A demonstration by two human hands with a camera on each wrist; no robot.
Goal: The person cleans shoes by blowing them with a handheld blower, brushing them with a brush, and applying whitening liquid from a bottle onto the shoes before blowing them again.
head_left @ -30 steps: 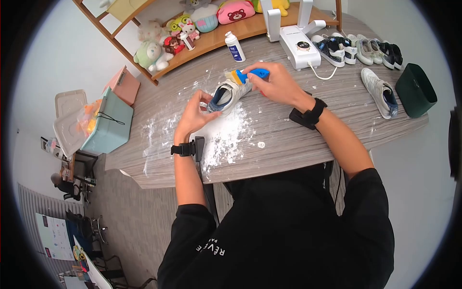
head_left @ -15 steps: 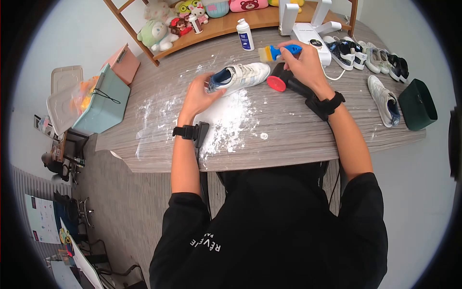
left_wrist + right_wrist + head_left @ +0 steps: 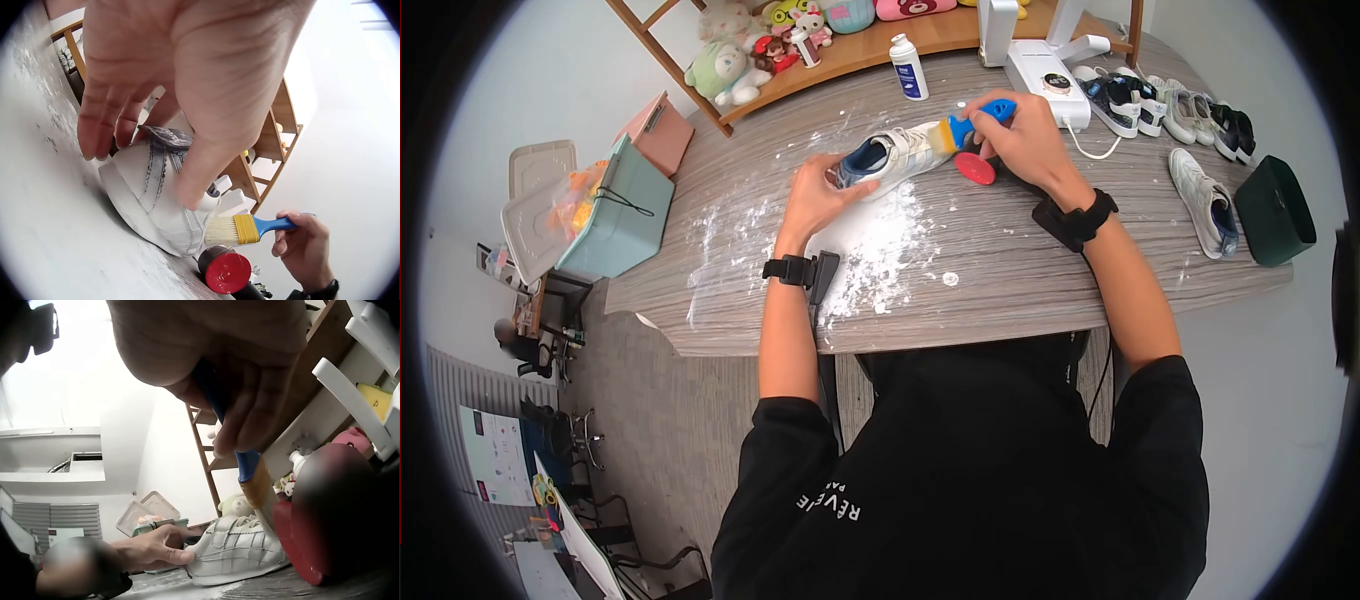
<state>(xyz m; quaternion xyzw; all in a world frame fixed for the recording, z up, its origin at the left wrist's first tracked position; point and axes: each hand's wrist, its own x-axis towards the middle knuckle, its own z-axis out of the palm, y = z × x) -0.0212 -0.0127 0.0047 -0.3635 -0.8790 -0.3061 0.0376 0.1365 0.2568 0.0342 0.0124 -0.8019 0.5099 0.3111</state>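
Observation:
A white sneaker [image 3: 910, 160] with a dark blue lining stands on the table, its toe to the right in the head view. My left hand [image 3: 813, 197] grips it at the heel, thumb on the near side and fingers on the far side. My right hand [image 3: 1028, 145] holds a paintbrush [image 3: 962, 130] by its blue handle. The pale bristles [image 3: 222, 230] are against the toe in the left wrist view. Just beyond the toe lies a black thing with a round red end [image 3: 975, 168], partly hidden by my right hand.
White powder [image 3: 870, 245] is spread over the wood-grain table around the sneaker. A white bottle [image 3: 908, 70] stands behind. To the right are a white device [image 3: 1045, 85], several shoes [image 3: 1120, 105], another white sneaker [image 3: 1200, 200] and a dark green bin [image 3: 1275, 215]. A mint box [image 3: 630, 215] stands left.
The brush was on the sneaker's upper, then lifted away to the right of the toe, and is now back against the toe. The left hand has kept its grip on the heel.

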